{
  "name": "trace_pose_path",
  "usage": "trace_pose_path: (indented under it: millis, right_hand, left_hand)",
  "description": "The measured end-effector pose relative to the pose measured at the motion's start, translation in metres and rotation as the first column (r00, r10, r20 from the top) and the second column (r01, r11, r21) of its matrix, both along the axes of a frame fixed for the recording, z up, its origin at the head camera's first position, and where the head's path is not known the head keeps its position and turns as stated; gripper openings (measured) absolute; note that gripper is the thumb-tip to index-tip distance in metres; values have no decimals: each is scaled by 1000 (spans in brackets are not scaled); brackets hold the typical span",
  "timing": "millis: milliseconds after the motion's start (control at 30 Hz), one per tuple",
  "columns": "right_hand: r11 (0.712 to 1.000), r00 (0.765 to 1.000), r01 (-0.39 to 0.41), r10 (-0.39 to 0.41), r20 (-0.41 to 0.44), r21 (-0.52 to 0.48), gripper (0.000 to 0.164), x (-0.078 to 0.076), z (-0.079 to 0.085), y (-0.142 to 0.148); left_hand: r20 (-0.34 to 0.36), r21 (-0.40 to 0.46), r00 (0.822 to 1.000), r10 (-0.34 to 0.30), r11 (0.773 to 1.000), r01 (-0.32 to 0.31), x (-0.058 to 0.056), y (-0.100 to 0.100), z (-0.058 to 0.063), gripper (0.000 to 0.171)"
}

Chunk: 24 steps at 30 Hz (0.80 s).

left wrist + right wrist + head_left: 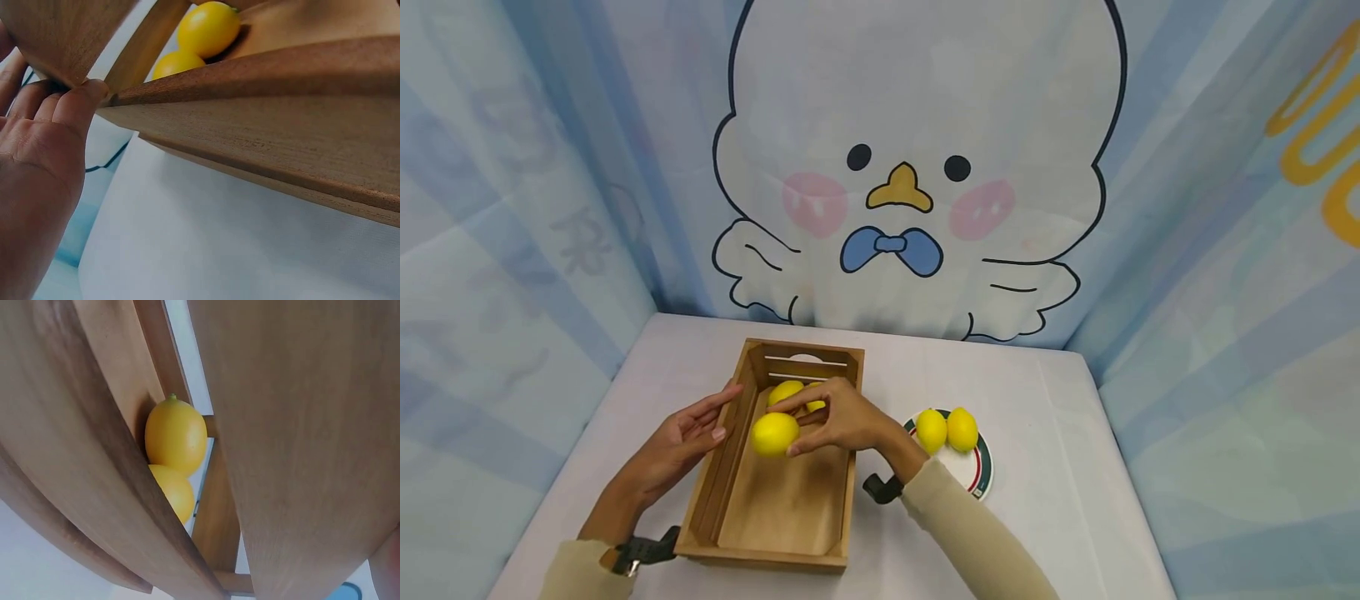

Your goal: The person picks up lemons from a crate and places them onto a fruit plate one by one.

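Note:
In the head view my right hand (846,417) pinches a yellow lemon (775,434) between thumb and fingertips, above the floor of a wooden crate (782,517). My left hand (673,446) rests at the crate's left rim, fingers mostly straight; in the left wrist view its fingers (72,106) touch the wood near a corner. Two more lemons lie inside at the far end, one (175,436) beside the other (175,490), partly hidden behind my right hand in the head view. The right wrist view shows neither my right hand nor the pinched lemon.
Right of the crate, a white plate (951,465) with a green and red rim carries two lemons (932,431), partly behind my right forearm. A white cloth covers the table (1060,500). Printed curtains (917,100) enclose its back and sides.

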State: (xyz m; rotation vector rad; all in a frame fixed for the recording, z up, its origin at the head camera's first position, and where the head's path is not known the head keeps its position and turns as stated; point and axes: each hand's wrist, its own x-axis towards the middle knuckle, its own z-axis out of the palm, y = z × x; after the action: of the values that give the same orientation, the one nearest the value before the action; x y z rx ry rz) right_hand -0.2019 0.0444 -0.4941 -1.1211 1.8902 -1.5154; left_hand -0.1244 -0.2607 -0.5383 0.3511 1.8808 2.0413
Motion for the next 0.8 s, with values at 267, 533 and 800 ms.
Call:
trace_pose_path:
  millis: [267, 533, 800]
  right_hand:
    - [995, 995, 96, -96, -15, -11, 56, 3, 0, 9]
    - [986, 987, 156, -154, 39, -66, 58, 4, 1, 18]
    - [967, 972, 234, -235, 2, -105, 56, 7, 4, 28]
  left_hand:
    - [30, -50, 999, 25, 998, -23, 1, 1, 1, 63]
    - [14, -47, 1000, 22, 999, -21, 1, 1, 0, 64]
    - [16, -37, 1000, 16, 999, -16, 0, 2, 0, 64]
